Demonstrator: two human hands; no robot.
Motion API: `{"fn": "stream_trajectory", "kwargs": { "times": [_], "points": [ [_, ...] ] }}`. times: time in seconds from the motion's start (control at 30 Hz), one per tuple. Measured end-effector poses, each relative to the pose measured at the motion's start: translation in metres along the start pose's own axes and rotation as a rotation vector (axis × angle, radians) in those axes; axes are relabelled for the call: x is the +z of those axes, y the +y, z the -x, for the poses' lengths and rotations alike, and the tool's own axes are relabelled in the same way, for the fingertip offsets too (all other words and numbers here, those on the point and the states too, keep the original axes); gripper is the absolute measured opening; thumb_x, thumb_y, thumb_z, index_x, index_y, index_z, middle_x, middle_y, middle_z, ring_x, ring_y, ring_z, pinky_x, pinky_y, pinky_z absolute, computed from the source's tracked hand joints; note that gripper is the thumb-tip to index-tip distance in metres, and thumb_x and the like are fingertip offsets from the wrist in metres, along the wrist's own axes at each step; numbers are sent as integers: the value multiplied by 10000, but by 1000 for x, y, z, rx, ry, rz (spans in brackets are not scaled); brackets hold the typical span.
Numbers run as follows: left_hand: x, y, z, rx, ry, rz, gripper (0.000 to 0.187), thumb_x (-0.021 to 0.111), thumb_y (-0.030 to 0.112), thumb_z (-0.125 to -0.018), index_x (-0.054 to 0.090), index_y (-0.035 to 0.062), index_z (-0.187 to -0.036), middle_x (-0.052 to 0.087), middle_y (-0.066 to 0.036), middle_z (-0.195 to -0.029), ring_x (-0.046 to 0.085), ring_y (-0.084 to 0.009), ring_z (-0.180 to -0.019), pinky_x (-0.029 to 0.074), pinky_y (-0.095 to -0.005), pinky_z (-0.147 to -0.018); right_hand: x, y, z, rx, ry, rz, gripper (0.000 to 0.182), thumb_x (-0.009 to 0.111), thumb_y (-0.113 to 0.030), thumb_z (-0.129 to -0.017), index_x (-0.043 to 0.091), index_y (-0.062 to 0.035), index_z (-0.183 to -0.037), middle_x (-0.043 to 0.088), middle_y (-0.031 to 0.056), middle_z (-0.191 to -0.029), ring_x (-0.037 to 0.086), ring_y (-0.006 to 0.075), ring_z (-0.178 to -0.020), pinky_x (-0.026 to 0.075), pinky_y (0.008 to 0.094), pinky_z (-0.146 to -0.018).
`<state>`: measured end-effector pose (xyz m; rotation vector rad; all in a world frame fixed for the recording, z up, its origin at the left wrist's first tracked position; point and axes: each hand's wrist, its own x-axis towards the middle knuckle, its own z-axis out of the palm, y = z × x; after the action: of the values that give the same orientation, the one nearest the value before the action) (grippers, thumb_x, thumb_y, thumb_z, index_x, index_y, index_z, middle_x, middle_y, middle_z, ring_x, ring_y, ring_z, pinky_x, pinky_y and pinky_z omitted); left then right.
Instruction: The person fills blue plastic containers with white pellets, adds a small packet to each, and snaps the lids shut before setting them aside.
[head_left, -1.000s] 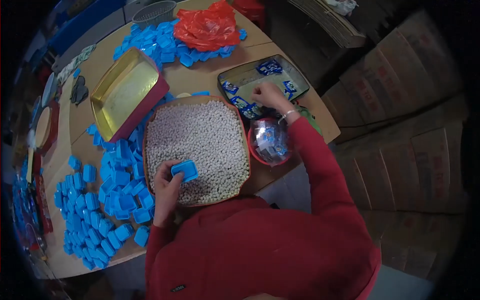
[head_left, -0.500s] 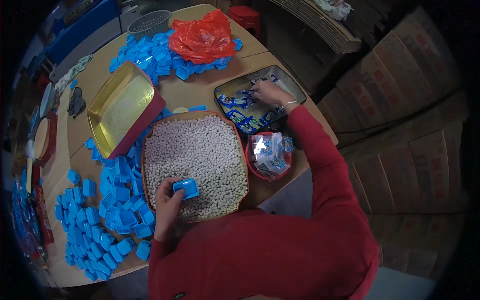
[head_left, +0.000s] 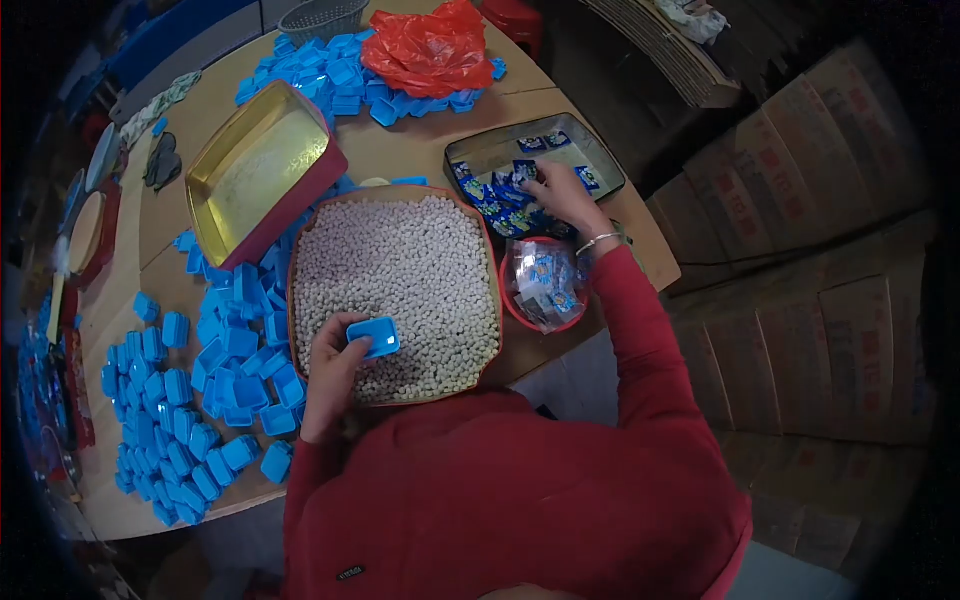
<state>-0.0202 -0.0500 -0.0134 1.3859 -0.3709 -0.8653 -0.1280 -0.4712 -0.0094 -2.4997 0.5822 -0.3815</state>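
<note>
Left grip (head_left: 333, 364) on blue box (head_left: 379, 338), over pellets (head_left: 395, 255)

At the far end, a red plastic bag (head_left: 430, 52) lies right of a grey basket (head_left: 325, 18). A red stool (head_left: 517, 28) stands farther right, cardboard boxes (head_left: 765, 175) line the right side, and a cloth (head_left: 163, 105) lies far left.

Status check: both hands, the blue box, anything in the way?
Left hand: holding blue box above white pellets. Right hand: at blue packets in dark-rimmed tray, grip unclear. No visible obstruction; red bowl beside right sleeve.
</note>
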Motion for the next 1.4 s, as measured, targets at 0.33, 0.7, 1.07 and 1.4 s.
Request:
{"fn": "stream_trajectory", "kwargs": {
  "times": [0.33, 0.7, 1.07, 1.4],
  "points": [
    [-1, -2, -3, 16, -26, -9, 266, 577, 20, -859, 560, 32, -1123, 597, -26, -965, 586, -97, -842, 518, -238, -690, -20, -19, 20, 94, 246, -3, 264, 655, -227, -855, 609, 33, -835, 600, 234, -736, 601, 392, -708, 451, 423, -620],
    [-1, 7, 3, 0, -134, 219, 307, 606, 120, -905, 546, 25, -1191, 599, -37, -1076, 577, -105, -974, 520, -261, -786, 50, -202, 83, -580, -312, -251, 281, 618, -41, -872, 621, -44, -1154, 534, 132, -815, 570, 283, -730, 450, 356, -650],
    [-2, 5, 3, 166, -86, 195, 379, 632, 96, -911, 528, 16, -1267, 607, -50, -1156, 567, -111, -1048, 469, -263, -901, 58, -231, 93, -580, -194, -160, 191, 642, 19, -806, 646, -30, -991, 577, 123, -906, 622, 304, -763, 502, 376, -654],
    [-4, 0, -2, 120, -68, 437, 326, 600, 111, -938, 542, 36, -1250, 612, -49, -1117, 593, -104, -996, 515, -248, -805, 67, -228, 95, -894, -103, -62, 271, 728, -84, -747, 631, -46, -997, 588, 100, -931, 596, 289, -784, 497, 368, -658]
  ]
}}
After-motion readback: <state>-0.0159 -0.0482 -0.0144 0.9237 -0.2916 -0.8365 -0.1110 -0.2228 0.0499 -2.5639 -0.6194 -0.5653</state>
